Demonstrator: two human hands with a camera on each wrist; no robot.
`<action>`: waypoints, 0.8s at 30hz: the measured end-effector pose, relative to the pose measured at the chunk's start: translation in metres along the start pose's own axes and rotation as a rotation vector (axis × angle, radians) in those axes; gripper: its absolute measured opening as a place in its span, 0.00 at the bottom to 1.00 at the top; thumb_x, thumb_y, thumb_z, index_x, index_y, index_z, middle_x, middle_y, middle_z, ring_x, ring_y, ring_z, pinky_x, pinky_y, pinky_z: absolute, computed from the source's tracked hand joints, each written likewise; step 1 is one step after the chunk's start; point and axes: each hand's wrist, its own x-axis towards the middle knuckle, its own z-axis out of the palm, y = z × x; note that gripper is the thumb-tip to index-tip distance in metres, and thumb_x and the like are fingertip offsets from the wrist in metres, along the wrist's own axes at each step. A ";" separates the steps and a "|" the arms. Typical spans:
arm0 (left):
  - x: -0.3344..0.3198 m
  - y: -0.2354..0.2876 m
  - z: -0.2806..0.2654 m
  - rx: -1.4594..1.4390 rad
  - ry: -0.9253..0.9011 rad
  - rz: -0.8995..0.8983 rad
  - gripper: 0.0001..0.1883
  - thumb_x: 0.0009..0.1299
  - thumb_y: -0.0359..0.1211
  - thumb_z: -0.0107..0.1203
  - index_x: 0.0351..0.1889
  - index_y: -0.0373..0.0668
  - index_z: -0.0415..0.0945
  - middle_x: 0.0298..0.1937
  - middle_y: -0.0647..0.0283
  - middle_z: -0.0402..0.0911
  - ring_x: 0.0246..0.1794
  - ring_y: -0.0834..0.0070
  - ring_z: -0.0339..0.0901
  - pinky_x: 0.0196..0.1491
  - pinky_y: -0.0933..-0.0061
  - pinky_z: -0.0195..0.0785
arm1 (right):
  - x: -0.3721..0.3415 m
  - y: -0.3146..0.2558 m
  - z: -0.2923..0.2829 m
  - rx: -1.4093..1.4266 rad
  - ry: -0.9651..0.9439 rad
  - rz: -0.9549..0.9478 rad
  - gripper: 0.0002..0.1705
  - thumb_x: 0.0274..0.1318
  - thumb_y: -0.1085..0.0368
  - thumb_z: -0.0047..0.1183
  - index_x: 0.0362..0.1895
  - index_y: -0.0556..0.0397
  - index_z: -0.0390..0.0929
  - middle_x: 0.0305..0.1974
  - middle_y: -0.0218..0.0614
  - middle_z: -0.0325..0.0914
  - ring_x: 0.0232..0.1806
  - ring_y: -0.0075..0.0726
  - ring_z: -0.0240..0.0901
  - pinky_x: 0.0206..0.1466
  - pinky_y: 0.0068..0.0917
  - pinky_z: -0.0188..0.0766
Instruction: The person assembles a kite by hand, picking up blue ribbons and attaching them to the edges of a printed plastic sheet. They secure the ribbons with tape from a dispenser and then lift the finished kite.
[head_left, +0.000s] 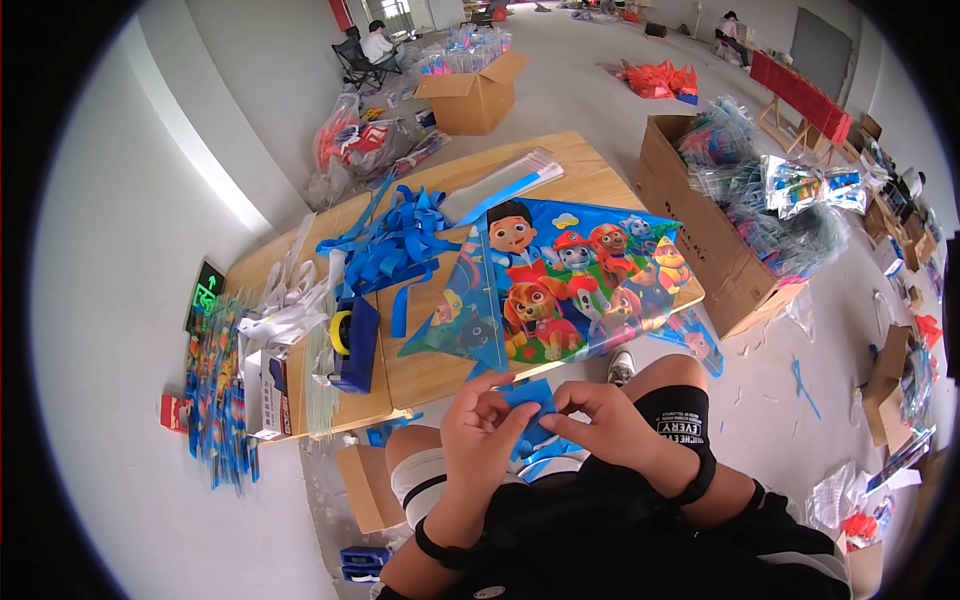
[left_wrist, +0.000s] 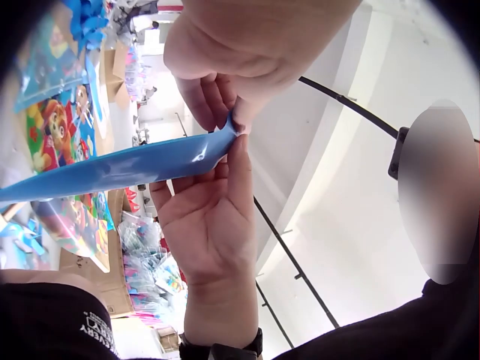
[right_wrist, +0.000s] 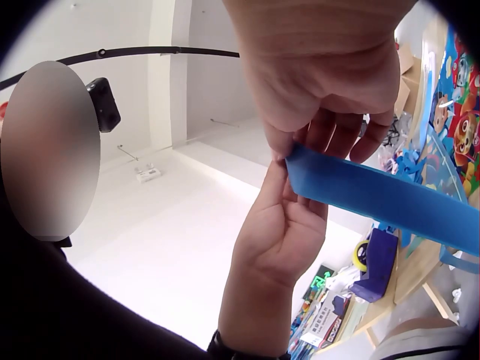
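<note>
Both hands meet in front of the lap, below the near edge of the table. A blue plastic strip (head_left: 530,394) runs between them, glossy and hanging down as a long band (left_wrist: 142,163) in the left wrist view. My left hand (head_left: 477,430) pinches its end between thumb and fingers. From the other side my right hand (head_left: 606,424) pinches the same end, thumb tip close to the left thumb; the band (right_wrist: 382,189) trails away in the right wrist view. Just beyond the hands, a cartoon-printed plastic sheet (head_left: 545,300) with pointed corners lies on the table.
On the wooden table (head_left: 420,365) are a heap of blue strips (head_left: 405,235), a blue tape dispenser (head_left: 358,350) with yellow tape, and white strips (head_left: 285,315). Wrapped bundles (head_left: 222,390) lean at the left. A large carton (head_left: 665,205) of plastic packs stands right of the table.
</note>
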 end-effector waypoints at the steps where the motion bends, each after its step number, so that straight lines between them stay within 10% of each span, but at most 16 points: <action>1: 0.000 -0.002 -0.001 0.005 0.002 0.001 0.23 0.65 0.19 0.65 0.58 0.34 0.74 0.34 0.64 0.83 0.35 0.84 0.78 0.40 0.85 0.70 | 0.000 -0.001 0.000 0.005 0.014 0.003 0.09 0.64 0.66 0.63 0.37 0.59 0.80 0.31 0.33 0.80 0.35 0.21 0.76 0.40 0.24 0.72; 11: 0.002 0.000 -0.017 0.136 0.105 -0.030 0.10 0.72 0.21 0.59 0.50 0.31 0.75 0.46 0.49 0.87 0.38 0.83 0.81 0.42 0.84 0.72 | 0.002 0.018 -0.008 0.148 0.129 0.120 0.06 0.67 0.69 0.59 0.39 0.58 0.76 0.32 0.25 0.76 0.35 0.14 0.72 0.38 0.19 0.69; 24: 0.004 -0.016 -0.026 0.009 0.087 0.056 0.09 0.68 0.19 0.63 0.44 0.32 0.78 0.41 0.55 0.87 0.35 0.84 0.79 0.39 0.86 0.70 | 0.004 0.014 -0.012 0.058 0.085 0.037 0.08 0.63 0.69 0.63 0.42 0.56 0.78 0.38 0.30 0.80 0.40 0.21 0.75 0.46 0.23 0.73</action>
